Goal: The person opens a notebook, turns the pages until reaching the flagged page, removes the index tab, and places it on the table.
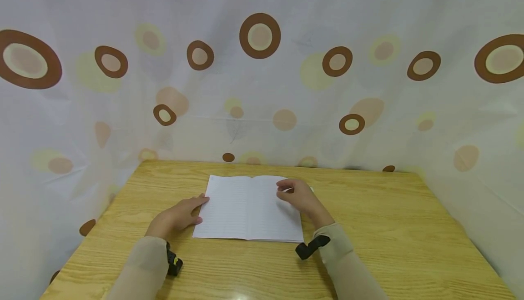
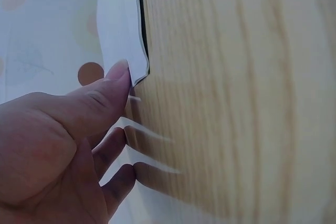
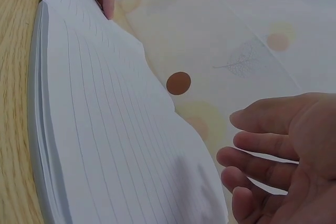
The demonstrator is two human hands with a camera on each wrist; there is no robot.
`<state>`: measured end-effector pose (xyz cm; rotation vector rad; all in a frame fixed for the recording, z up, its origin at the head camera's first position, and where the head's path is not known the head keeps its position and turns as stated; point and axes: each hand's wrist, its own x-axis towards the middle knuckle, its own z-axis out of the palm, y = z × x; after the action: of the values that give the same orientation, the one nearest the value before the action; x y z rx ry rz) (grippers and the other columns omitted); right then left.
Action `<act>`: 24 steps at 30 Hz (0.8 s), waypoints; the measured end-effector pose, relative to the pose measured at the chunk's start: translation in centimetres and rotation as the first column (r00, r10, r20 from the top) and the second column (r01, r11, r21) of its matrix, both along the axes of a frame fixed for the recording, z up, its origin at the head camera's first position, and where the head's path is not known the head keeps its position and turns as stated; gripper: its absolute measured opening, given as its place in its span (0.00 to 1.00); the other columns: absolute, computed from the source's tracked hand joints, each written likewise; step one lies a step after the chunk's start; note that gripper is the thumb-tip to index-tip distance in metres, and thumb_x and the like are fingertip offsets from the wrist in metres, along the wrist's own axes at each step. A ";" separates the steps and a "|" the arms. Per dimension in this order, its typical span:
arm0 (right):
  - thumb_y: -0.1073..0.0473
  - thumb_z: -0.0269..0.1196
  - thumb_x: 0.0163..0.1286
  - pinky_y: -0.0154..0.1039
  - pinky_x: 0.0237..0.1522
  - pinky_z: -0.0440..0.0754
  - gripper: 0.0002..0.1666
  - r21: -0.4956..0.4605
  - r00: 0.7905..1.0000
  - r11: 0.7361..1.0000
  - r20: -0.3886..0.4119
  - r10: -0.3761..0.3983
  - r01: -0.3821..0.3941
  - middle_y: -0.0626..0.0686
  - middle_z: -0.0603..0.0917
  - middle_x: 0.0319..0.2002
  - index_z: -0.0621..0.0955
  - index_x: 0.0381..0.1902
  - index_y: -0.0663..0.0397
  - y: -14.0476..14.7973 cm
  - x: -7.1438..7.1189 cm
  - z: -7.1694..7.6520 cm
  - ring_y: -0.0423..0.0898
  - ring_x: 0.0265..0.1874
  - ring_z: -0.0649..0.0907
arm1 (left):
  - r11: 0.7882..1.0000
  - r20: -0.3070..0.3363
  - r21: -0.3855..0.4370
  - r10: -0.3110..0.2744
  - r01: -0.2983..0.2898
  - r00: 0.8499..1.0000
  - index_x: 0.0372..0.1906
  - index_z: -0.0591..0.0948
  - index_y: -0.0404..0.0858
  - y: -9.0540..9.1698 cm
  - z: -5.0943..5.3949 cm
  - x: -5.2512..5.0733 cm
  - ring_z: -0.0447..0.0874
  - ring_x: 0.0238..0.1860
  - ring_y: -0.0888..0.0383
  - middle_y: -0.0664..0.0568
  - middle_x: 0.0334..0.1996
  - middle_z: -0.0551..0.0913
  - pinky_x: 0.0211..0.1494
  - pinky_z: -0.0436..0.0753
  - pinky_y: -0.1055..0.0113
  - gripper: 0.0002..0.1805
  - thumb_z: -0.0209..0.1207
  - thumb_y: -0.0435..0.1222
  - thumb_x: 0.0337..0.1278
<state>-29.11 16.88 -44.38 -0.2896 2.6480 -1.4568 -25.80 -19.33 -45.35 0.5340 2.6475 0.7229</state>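
Observation:
An open notebook (image 1: 227, 209) with lined white pages lies flat on the table. My left hand (image 1: 180, 216) is at its left edge, thumb and forefinger spread apart. In the left wrist view, the thumb of that hand (image 2: 68, 129) touches the notebook's corner (image 2: 137, 69), while other fingertips rest on the wood. Over the right page hovers my right hand (image 1: 300, 195), its fingers loosely bent. The right wrist view shows that hand (image 3: 283, 156) holding nothing, apart from the ruled page (image 3: 115, 129). Stacked page edges show along the notebook's near side.
The wooden table (image 1: 389, 236) extends to both sides of the notebook. Behind it hangs a pale curtain (image 1: 286, 82) with brown and beige circles. A black wrist mount (image 1: 312, 247) sits on the right sleeve, another mount (image 1: 173, 261) on the left.

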 end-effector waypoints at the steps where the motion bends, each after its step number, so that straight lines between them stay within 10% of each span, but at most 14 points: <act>1: 0.62 0.66 0.68 0.43 0.45 0.82 0.18 0.007 1.000 1.000 -0.007 -0.006 0.006 0.54 0.84 0.47 0.83 0.55 0.60 0.1 0.0 -0.1 0.50 0.45 0.81 | 1.000 0.001 0.002 -0.001 0.001 1.000 0.75 0.61 0.33 0.0 0.0 0.0 0.49 0.75 0.36 0.36 0.76 0.52 0.73 0.53 0.42 0.35 0.59 0.31 0.66; 24: 0.64 0.66 0.66 0.47 0.45 0.80 0.26 0.187 0.996 0.981 -0.076 -0.045 0.058 0.60 0.79 0.44 0.77 0.61 0.68 1.8 -0.5 -1.1 0.54 0.44 0.78 | 1.000 -0.019 -0.001 0.010 -0.010 1.000 0.75 0.60 0.34 0.0 -0.3 0.0 0.50 0.75 0.38 0.38 0.76 0.53 0.73 0.54 0.43 0.36 0.60 0.31 0.66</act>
<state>-29.64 18.68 -45.48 -0.2617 2.8452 -1.2170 -25.83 -19.29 -45.61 0.5301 2.6694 0.7224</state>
